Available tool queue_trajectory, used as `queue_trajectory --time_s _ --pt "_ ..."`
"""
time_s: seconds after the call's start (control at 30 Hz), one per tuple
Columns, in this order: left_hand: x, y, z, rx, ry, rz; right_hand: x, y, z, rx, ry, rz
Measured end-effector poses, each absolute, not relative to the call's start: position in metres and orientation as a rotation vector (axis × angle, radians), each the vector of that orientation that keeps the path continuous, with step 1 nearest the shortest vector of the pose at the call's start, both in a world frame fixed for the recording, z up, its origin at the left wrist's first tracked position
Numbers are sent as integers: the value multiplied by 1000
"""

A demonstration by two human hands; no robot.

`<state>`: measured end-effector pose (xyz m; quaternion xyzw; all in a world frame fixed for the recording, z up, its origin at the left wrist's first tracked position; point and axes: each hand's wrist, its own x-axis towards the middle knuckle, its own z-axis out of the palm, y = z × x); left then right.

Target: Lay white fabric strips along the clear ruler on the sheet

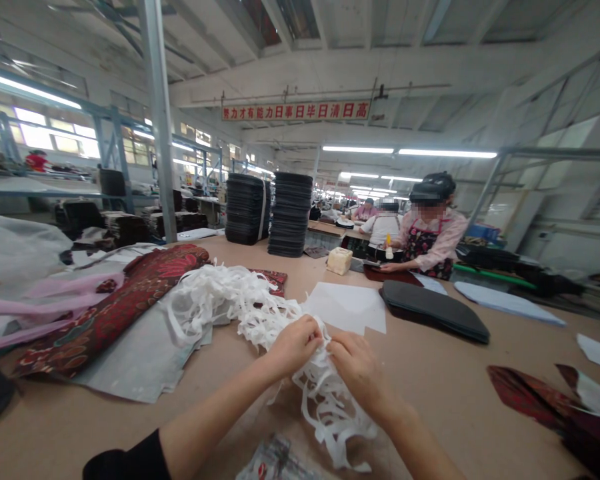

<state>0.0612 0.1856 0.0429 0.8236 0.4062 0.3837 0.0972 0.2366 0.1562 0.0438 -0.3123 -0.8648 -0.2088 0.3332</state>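
Note:
A tangled heap of white fabric strips [210, 287] trails across the brown table and down toward me. Both hands are at its near end. My left hand [296, 343] pinches the white strips, its fingertips pressed together. Close beside it, my right hand [356, 363] has its thumb and fingers closed on the same strips. Loose ends [337, 427] hang and curl below the hands over the table. Behind the hands lies a white paper sheet [350, 305]. A small clear plastic packet [275, 460] lies at the table's near edge, partly cut off by the frame.
Red patterned fabric [125, 307] lies over a grey sheet at left. Two tall stacks of dark pieces [290, 213] stand behind, near a cream block [339, 261]. A dark stack [433, 310] lies right of the paper. A co-worker [433, 230] works across the table.

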Motion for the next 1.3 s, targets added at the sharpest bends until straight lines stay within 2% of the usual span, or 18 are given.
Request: queue_trajectory --time_s 0.27,0.4,0.83,1.07,1.3 --pt "48 197 43 2319 1398 1242 230 139 68 -653 -2093 -105" --pt "45 200 45 2314 1341 1291 240 150 68 -808 -1939 -92" --pt "58 189 44 2358 1164 1287 238 159 47 -1057 -1950 -56" --pt "59 181 55 2365 1087 1356 238 157 50 -1037 -1902 -4" --pt "60 181 56 2471 1057 1255 241 161 56 -1150 -1711 568"
